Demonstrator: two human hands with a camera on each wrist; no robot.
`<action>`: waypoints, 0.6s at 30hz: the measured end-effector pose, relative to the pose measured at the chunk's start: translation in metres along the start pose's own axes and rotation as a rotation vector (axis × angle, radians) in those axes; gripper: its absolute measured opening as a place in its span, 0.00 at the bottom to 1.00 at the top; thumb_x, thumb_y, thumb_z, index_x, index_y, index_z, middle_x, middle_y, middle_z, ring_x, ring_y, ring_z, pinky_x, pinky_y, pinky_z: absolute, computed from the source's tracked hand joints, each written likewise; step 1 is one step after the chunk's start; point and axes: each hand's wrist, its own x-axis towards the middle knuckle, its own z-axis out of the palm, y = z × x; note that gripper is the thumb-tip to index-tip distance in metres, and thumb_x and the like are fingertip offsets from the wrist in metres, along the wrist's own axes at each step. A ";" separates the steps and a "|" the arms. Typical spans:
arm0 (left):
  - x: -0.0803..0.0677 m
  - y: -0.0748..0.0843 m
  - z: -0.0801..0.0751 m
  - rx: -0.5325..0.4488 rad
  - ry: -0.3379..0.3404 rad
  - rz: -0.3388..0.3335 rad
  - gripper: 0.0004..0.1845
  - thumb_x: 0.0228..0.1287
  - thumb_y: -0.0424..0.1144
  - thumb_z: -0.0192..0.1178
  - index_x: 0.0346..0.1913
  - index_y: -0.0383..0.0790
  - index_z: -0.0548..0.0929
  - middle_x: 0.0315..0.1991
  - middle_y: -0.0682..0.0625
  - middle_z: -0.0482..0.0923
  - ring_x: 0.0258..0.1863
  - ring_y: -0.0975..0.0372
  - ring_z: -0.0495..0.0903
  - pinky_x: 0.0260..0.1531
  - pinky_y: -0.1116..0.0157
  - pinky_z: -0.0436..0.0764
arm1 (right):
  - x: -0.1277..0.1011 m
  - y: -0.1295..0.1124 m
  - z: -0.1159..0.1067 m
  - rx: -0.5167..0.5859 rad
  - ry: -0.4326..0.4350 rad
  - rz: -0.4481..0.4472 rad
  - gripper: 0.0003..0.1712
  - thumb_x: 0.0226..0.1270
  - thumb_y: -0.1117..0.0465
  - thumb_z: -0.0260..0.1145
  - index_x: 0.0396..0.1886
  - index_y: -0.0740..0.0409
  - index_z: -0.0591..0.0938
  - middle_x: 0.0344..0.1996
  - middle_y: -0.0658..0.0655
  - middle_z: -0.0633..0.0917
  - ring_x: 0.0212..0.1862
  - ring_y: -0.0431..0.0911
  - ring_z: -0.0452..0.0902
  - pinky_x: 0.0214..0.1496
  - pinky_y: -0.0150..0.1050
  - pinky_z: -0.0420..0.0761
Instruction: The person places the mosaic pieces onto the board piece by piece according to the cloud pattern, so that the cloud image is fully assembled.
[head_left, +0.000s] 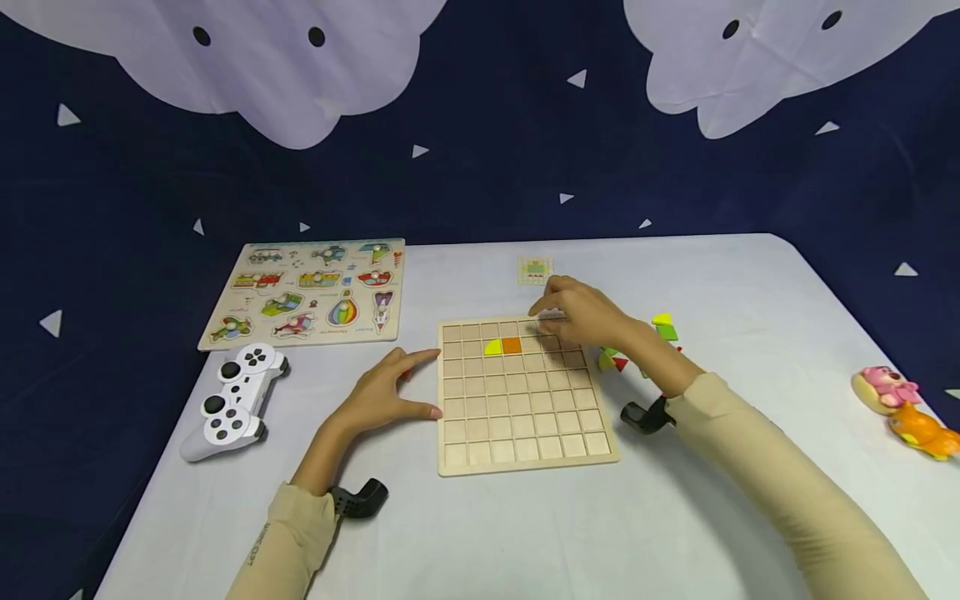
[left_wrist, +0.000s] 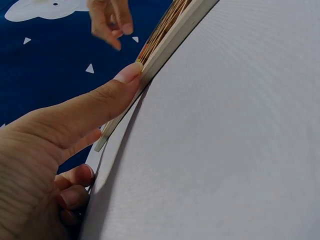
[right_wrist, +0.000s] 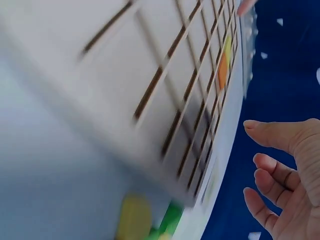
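A wooden grid board (head_left: 495, 431) lies flat on the white table, its square cells bounded by thin strips. In its upper rows a yellow quarter-round piece (head_left: 492, 347) sits beside an orange square piece (head_left: 512, 345). The left hand (head_left: 381, 395) touches the board's left edge with thumb and index finger spread apart; its other fingers curl loosely beneath. Over the board's upper right corner hovers the right hand (head_left: 581, 312). In the right wrist view, the thumb and fingers of that hand (right_wrist: 290, 165) are apart with nothing between them.
Loose coloured pieces (head_left: 667, 332) lie right of the board, partly behind the right forearm. A small pattern card (head_left: 535, 269) lies beyond it. Leftward are a vehicle puzzle board (head_left: 322, 292) and a white game controller (head_left: 234, 404). Pink (head_left: 887, 389) and orange toys (head_left: 924, 431) sit far right.
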 end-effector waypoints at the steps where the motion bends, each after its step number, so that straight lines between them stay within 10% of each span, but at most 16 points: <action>1: 0.000 0.000 0.000 0.002 -0.001 -0.001 0.50 0.40 0.58 0.79 0.71 0.53 0.72 0.34 0.51 0.61 0.30 0.60 0.60 0.34 0.61 0.61 | -0.004 0.005 -0.003 -0.005 0.001 0.017 0.13 0.63 0.65 0.70 0.47 0.60 0.89 0.38 0.58 0.80 0.40 0.52 0.74 0.39 0.43 0.75; 18: -0.001 0.001 0.000 -0.001 -0.002 -0.013 0.51 0.40 0.58 0.80 0.72 0.54 0.71 0.33 0.51 0.61 0.30 0.60 0.60 0.33 0.61 0.61 | -0.059 0.060 -0.018 -0.082 -0.033 0.184 0.15 0.62 0.67 0.70 0.49 0.61 0.88 0.40 0.60 0.80 0.39 0.51 0.74 0.38 0.46 0.76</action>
